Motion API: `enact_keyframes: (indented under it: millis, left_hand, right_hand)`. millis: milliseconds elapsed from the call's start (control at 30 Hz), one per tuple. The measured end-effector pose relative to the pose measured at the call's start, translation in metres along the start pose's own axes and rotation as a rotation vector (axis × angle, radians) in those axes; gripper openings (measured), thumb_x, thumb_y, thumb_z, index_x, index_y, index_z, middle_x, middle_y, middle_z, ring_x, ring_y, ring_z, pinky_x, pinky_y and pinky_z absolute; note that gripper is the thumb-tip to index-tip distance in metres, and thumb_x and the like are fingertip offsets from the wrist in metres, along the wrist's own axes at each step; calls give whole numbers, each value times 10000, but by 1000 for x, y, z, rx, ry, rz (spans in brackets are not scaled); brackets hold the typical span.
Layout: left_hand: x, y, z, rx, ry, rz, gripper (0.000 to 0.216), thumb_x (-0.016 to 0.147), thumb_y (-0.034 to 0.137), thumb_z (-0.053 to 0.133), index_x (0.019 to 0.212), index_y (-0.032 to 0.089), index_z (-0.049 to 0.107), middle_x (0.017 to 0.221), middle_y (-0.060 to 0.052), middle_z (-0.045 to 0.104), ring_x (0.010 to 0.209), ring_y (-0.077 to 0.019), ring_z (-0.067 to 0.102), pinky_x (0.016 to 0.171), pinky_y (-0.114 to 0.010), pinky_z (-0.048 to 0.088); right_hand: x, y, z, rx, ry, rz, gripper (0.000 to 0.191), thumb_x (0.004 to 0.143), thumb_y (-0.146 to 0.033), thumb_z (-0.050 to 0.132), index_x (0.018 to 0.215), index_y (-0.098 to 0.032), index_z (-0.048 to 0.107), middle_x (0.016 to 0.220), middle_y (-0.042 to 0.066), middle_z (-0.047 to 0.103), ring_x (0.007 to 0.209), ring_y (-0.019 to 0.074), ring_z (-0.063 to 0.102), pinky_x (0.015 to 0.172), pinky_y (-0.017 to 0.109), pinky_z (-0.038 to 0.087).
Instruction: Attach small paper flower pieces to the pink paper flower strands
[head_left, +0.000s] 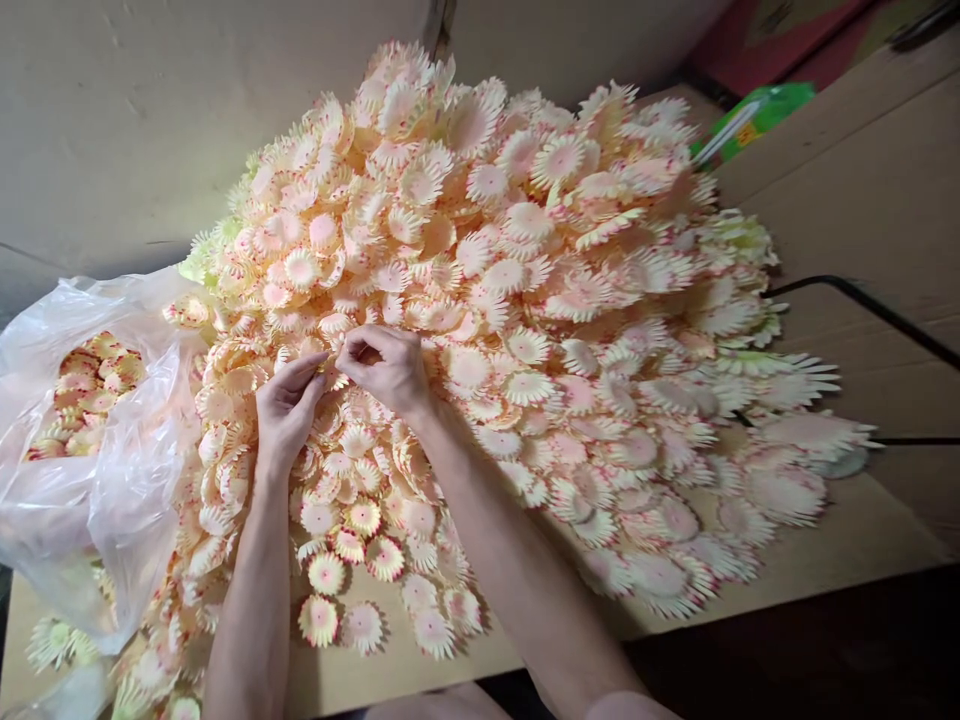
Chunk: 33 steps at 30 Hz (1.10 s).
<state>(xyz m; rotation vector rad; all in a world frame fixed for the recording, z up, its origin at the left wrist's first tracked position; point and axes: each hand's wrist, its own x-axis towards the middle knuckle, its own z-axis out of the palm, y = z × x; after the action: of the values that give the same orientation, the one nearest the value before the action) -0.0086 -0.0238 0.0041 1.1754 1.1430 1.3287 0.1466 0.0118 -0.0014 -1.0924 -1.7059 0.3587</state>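
A big heap of pale pink and cream artificial flower heads (510, 300) with fringed petals covers a cardboard sheet (840, 550). My left hand (286, 405) and my right hand (386, 368) meet over the left middle of the heap. Both are pinched together on one small flower piece (330, 362) held between their fingertips. Loose flower heads lie all around and beneath my forearms.
A clear plastic bag (97, 470) at the left holds more flower heads. A green packet (754, 118) lies at the back right. A thin black cable (862, 300) runs over the cardboard on the right. A pale wall stands behind the heap.
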Motion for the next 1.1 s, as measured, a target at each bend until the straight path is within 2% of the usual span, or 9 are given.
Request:
enact_keyframes:
  millis: [200,433,533,667,733,800,900,1000,1100]
  left_hand:
    - [1,0,0,-19,16,-6,304,746,312,804,1019,184,758,1031,-87,783,928,-207,753,837,-327,632]
    - [1,-3,4,-64,31,-7,298,732,325,811,998,200,767,1037,-73,783,932,-204,751,839,-325,635]
    - [-1,-3,2,-40,47,24,266,738,317,804,977,204,772,1036,-72,783,941,-207,749,844,-327,634]
    - [-4,0,-4,-58,162,38,276,749,329,797,997,216,757,984,-55,785,872,-196,751,730,-304,646]
    - [-4,2,-6,-87,182,25,295,752,338,799,1017,223,743,955,-43,780,821,-174,745,689,-279,640]
    - [-3,5,-5,-96,150,6,312,750,332,805,1034,225,731,916,-34,772,776,-148,731,686,-255,629]
    - [-1,8,-3,-113,110,10,378,746,322,813,1095,236,695,862,-13,744,748,-120,705,694,-231,615]
    - [0,8,-2,-189,87,10,396,704,320,846,1044,239,660,735,37,670,668,-81,650,658,-198,599]
    - [1,8,-4,-240,55,-12,349,685,336,859,949,226,657,707,52,631,619,-54,603,651,-184,592]
  right_hand:
    - [-2,2,4,-107,-35,-83,194,860,-146,519,690,-224,571,756,39,686,718,162,627,733,291,529]
    - [-5,-3,9,-163,56,-184,233,917,-148,499,734,-231,616,794,50,723,775,169,685,796,304,561]
    - [-4,2,2,-110,75,-89,205,926,-196,534,753,-237,636,868,73,740,842,189,691,847,328,562]
    - [-4,10,-15,-94,424,202,198,931,-283,557,756,-222,627,806,83,712,727,203,663,741,370,566]
    - [-4,8,-20,-76,406,206,169,911,-299,596,771,-215,636,819,82,711,684,189,648,676,345,558]
    - [-3,4,-20,-25,301,162,167,869,-334,670,761,-209,642,860,92,708,733,194,655,657,322,543]
    - [3,-1,-15,76,321,137,273,784,-443,763,784,-194,650,873,90,664,718,180,619,582,303,512]
    - [9,2,-13,239,381,194,393,697,-524,815,795,-190,635,791,39,620,622,125,556,529,268,483]
    - [11,7,-20,549,279,305,434,653,-540,840,794,-198,611,697,-13,598,538,86,518,460,225,445]
